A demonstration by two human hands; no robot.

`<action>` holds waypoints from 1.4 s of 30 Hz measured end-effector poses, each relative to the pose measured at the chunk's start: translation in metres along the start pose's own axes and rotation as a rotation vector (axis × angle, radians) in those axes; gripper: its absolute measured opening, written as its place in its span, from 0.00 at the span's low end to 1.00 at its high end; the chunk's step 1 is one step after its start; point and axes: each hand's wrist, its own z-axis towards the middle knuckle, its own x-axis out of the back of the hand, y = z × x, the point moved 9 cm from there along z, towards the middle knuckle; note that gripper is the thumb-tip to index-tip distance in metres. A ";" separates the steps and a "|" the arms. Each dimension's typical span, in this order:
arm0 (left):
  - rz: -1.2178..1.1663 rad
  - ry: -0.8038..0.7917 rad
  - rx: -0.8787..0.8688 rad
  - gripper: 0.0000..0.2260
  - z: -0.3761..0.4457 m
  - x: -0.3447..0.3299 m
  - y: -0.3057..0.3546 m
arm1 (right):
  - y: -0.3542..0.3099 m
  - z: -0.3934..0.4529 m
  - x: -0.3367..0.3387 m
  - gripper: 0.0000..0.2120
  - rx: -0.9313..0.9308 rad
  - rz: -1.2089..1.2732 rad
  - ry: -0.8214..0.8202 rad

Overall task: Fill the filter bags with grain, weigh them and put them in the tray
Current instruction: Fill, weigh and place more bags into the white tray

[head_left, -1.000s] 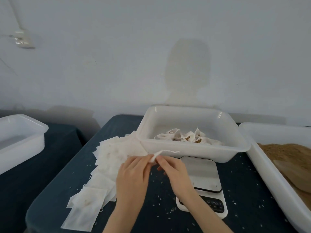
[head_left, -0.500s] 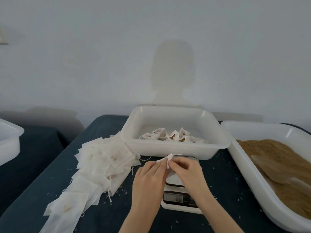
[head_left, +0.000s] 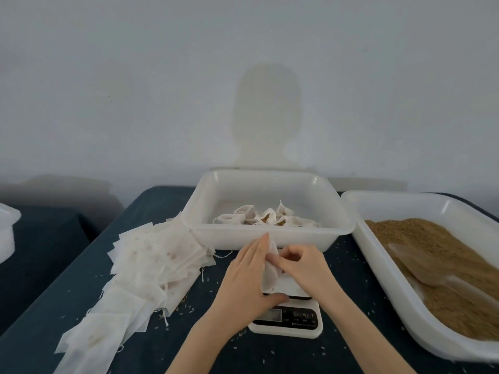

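Observation:
An empty white filter bag (head_left: 270,276) is held between both hands above the small white scale (head_left: 290,318). My left hand (head_left: 247,276) holds its left side with fingers nearly straight and the thumb underneath. My right hand (head_left: 302,265) pinches the bag's upper edge with curled fingers. A spread pile of empty filter bags (head_left: 151,263) lies to the left on the dark table. The white tray (head_left: 270,238) behind the scale holds several filled bags (head_left: 264,218). At the right, a large white tub (head_left: 391,276) holds brown grain (head_left: 442,255) with a translucent scoop (head_left: 429,268) lying in it.
Loose grains are scattered on the dark tablecloth (head_left: 167,203) around the scale. Another white tub (head_left: 6,230) sits at the far left on a separate dark surface. A plain wall stands close behind the table.
The view shifted right, bringing the grain tub further in. Both hands with the bag moved over the scale, and the bag now hangs unfolded between them instead of being pinched at its top.

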 end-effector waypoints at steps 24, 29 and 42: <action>-0.417 0.027 0.017 0.26 0.022 -0.003 0.005 | -0.013 -0.007 0.019 0.22 0.147 -0.375 -0.121; -0.453 -0.025 0.064 0.27 0.028 -0.017 0.014 | -0.028 -0.008 0.031 0.09 0.162 -0.377 -0.123; -0.577 -0.177 0.072 0.16 0.045 -0.032 0.031 | -0.012 -0.004 0.081 0.12 0.126 -0.525 -0.159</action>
